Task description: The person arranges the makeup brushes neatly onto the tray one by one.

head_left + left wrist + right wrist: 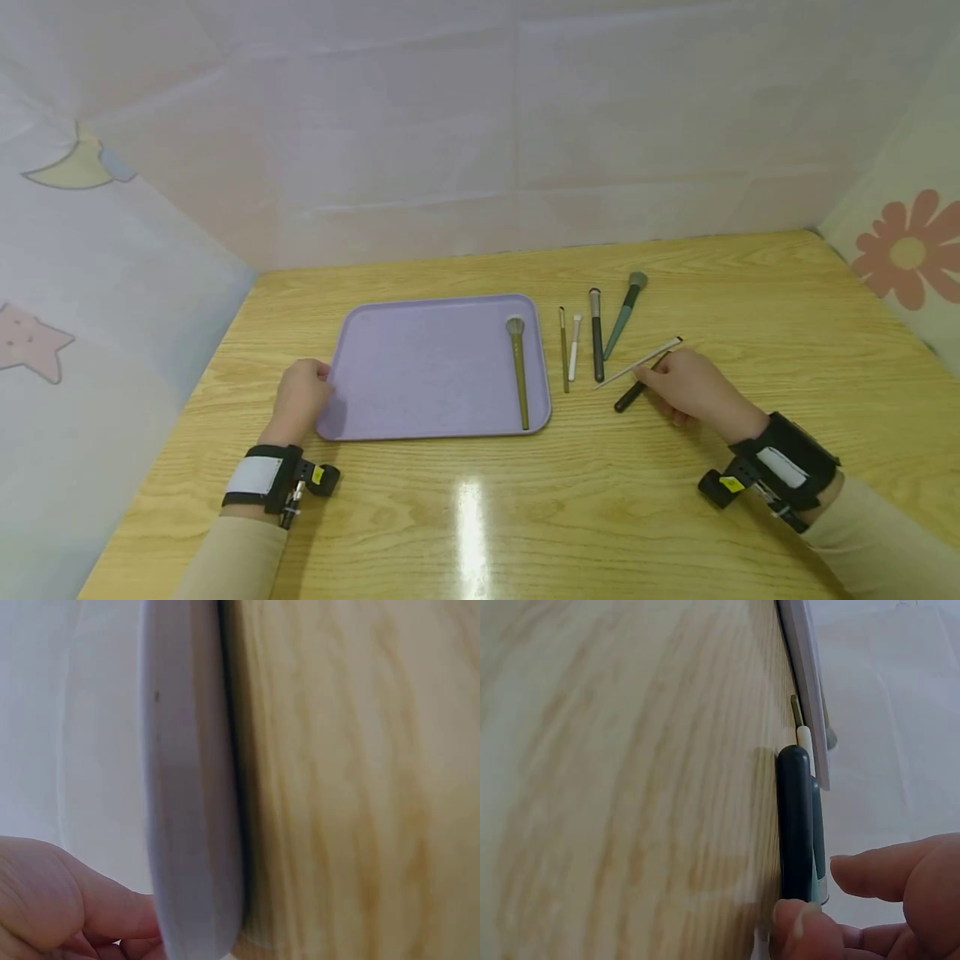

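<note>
My left hand (302,400) grips the left rim of a lilac tray (420,367). In the left wrist view the thumb (124,911) presses against the tray's side wall (184,787), with curled fingers below it. My right hand (697,383) reaches over a black-handled makeup brush (628,397) lying slanted on the table. A slim white brush (622,372) crosses beside the thumb. In the right wrist view a fingertip (802,930) overlaps the black handle (795,817), while the thumb (874,870) stands apart from it. The black brush's far end is hidden.
A gold-handled brush (520,375) lies inside the tray. Right of the tray are a thin brown brush (565,354), a short white brush (574,350), a dark brush (597,342) and a green brush (624,317). A printed cloth backdrop (517,133) borders the wooden table (570,517).
</note>
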Action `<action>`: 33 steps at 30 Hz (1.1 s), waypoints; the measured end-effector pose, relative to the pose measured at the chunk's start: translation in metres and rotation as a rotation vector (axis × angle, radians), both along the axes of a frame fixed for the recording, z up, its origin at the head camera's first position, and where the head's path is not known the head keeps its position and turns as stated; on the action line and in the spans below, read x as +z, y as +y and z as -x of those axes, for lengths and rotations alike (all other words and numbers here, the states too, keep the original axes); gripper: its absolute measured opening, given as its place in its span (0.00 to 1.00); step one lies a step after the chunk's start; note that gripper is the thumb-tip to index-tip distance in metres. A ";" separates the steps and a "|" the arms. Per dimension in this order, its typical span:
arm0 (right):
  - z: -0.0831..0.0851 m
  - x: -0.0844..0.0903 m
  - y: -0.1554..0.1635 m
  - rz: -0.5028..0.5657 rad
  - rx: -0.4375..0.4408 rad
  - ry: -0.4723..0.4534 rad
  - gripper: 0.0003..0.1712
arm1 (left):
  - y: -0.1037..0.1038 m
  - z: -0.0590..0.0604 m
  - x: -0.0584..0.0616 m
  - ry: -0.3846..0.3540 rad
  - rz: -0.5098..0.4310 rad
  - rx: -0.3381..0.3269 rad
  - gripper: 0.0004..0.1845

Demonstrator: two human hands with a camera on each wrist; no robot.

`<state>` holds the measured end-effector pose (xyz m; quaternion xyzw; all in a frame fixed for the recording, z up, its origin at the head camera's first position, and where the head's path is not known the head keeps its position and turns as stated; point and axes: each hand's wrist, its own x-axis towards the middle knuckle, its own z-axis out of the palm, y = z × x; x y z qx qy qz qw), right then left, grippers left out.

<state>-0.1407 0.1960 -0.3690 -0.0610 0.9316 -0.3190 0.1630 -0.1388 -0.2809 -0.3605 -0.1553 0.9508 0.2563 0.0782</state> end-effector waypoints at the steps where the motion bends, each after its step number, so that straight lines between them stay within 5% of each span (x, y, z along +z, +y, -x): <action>1: 0.000 0.000 -0.001 -0.005 -0.001 -0.003 0.28 | 0.000 0.000 0.000 -0.003 0.000 0.000 0.18; 33: -0.009 0.002 0.031 -0.113 -0.052 -0.033 0.28 | -0.003 0.001 0.001 0.008 0.034 -0.040 0.18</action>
